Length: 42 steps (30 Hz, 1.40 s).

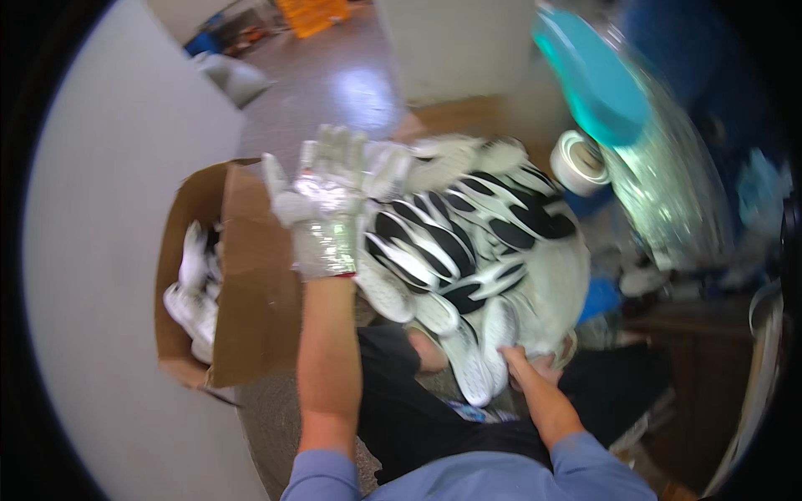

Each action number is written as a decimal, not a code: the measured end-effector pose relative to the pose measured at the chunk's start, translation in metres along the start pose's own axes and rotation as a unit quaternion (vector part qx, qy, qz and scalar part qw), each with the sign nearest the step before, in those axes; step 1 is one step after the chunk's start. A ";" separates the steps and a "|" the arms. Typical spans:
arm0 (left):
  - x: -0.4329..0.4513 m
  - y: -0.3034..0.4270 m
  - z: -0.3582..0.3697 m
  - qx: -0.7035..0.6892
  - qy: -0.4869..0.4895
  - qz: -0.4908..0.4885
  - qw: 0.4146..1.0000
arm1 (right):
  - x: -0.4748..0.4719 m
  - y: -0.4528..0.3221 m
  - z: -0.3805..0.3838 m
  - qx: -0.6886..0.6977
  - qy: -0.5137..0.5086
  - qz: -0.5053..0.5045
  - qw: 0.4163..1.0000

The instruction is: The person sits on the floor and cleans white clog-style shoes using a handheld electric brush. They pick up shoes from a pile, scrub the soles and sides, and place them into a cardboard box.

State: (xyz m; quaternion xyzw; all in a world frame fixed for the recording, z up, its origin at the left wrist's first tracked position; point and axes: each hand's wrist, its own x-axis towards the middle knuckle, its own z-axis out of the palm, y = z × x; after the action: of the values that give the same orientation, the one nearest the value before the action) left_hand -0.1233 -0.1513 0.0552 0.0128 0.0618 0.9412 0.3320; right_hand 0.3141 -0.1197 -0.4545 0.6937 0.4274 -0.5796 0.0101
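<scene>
My left hand (pixel 328 194) wears a white glove with a shiny, clear-looking covering over the palm and wrist. It is held out palm up, thumb spread from the straight fingers, with nothing in it. Bare, my right hand (pixel 516 362) grips the edge of a white shoe sole (pixel 499 332) near my feet. Another white sole (pixel 468 369) lies beside that one. Beyond them spreads a heap of white soles with black patches (pixel 432 241), partly hidden by my left glove, on a whitish sack (pixel 557 269).
Left of my arm stands an open cardboard box (pixel 257 294) holding white pieces (pixel 194 307). A wall (pixel 113 250) rises beyond it. To the right are a tape roll (pixel 583 164), a teal elongated object (pixel 595 81) and a clear plastic bundle (pixel 670 181). An orange crate (pixel 313 14) stands far back.
</scene>
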 end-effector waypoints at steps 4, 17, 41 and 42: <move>0.002 -0.035 -0.006 0.076 0.066 -0.061 0.993 | -0.057 -0.055 -0.039 -0.103 0.044 -0.089 0.990; -0.051 -0.141 -0.048 0.844 -0.307 0.016 0.439 | -0.308 -0.293 -0.182 0.084 -0.311 -0.392 0.862; -0.053 -0.167 0.024 0.524 -0.270 -0.136 0.797 | -0.408 -0.349 -0.232 0.228 -0.288 -0.231 0.901; -0.051 -0.164 0.021 0.561 -0.280 -0.120 0.770 | -0.407 -0.350 -0.231 0.223 -0.291 -0.237 0.900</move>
State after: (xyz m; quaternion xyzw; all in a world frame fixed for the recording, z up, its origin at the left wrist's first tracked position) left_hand 0.0196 -0.0546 0.0563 0.4520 0.4846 0.6463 0.3785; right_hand 0.3014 -0.0167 0.1200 0.3562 0.4165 -0.8213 -0.1585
